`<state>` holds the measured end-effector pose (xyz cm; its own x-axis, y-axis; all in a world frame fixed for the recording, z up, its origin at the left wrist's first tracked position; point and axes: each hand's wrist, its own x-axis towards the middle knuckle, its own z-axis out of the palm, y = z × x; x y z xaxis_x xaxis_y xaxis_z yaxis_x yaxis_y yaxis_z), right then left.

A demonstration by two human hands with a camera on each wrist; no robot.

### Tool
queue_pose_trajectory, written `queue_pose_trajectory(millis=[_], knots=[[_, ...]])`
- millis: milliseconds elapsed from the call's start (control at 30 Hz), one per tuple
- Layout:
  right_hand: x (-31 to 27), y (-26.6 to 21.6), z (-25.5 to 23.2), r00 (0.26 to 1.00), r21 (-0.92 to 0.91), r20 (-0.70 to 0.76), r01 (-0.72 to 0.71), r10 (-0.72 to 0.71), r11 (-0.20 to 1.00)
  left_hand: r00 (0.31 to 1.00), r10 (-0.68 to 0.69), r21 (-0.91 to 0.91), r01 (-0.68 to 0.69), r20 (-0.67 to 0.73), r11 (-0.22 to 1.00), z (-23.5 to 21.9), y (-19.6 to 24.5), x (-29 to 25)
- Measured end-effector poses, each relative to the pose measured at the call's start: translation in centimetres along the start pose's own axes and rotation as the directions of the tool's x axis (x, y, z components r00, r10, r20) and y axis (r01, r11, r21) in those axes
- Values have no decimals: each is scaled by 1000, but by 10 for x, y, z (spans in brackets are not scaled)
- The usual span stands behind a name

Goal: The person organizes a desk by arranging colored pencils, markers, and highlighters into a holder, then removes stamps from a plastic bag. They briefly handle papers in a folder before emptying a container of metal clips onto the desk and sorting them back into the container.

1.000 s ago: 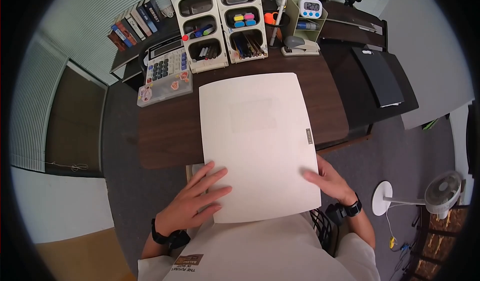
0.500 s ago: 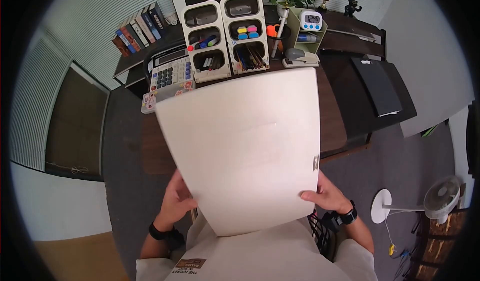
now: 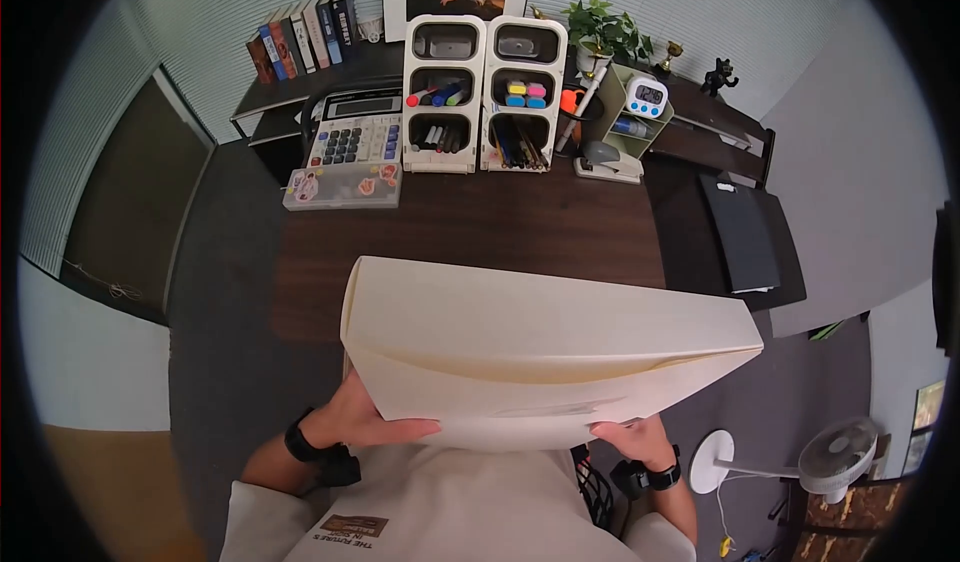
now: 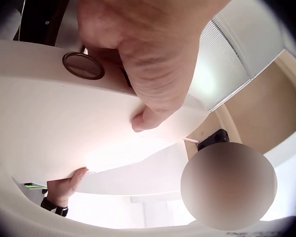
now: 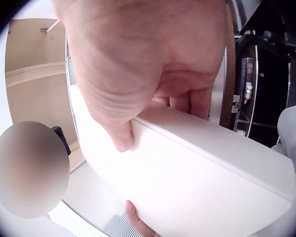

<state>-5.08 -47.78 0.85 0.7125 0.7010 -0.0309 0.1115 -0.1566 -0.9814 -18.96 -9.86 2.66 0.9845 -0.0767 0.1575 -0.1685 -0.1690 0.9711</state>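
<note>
Crosswise, box (image 3: 550, 312) spans left grip (image 3: 368, 417) and right grip (image 3: 642, 442).

From where I stand, with twelve o'clock straight ahead of the person, I count one left hand (image 3: 362, 417) and one right hand (image 3: 640, 442) on one white file box (image 3: 550, 312); at twelve, two pen organizers (image 3: 440, 113) (four highlighters (image 3: 536, 92) share one compartment (image 3: 507, 75)); near eleven, one calculator (image 3: 348, 144); near one, one stapler (image 3: 612, 166), one digital timer (image 3: 647, 98); at three, one fan (image 3: 838, 459).
</note>
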Motion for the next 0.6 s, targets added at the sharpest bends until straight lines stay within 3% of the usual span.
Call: queue_pose_trajectory(millis=[67,100,167,200,267,300,333,400,467,533,600], knots=[[0,1,-2,999,-6,38,18,-18,1000,998,59,26,-58,-18,998,-1,2,1],[0,0,-2,997,59,61,-49,46,997,998,66,19,-66,-21,998,-1,3,0],[3,-3,-1,986,158,104,-149,133,976,998,-38,-82,34,-52,996,-4,5,-3],[5,-3,-1,986,145,100,-147,133,978,998,-27,-90,22,-54,996,-7,4,-5],[8,-3,-2,970,133,103,-235,222,963,972,-164,-235,122,-170,964,-11,-2,-13],[9,5,-6,957,175,165,-268,240,947,974,-52,-292,-15,-220,956,-10,-9,-13],[8,10,-8,957,161,159,-268,243,950,974,-43,-302,-27,-221,953,-9,-15,-15],[2,18,-6,962,260,127,-267,241,928,940,-160,-699,-102,-300,708,-5,-22,-14],[4,27,-4,962,253,173,-249,209,935,943,-149,-717,-117,-297,687,-1,-25,-5],[10,20,9,977,431,174,-186,121,883,949,-140,-771,-138,-283,621,12,-17,21],[12,25,12,976,385,200,-162,90,909,952,-112,-788,-165,-284,594,33,-5,40]])
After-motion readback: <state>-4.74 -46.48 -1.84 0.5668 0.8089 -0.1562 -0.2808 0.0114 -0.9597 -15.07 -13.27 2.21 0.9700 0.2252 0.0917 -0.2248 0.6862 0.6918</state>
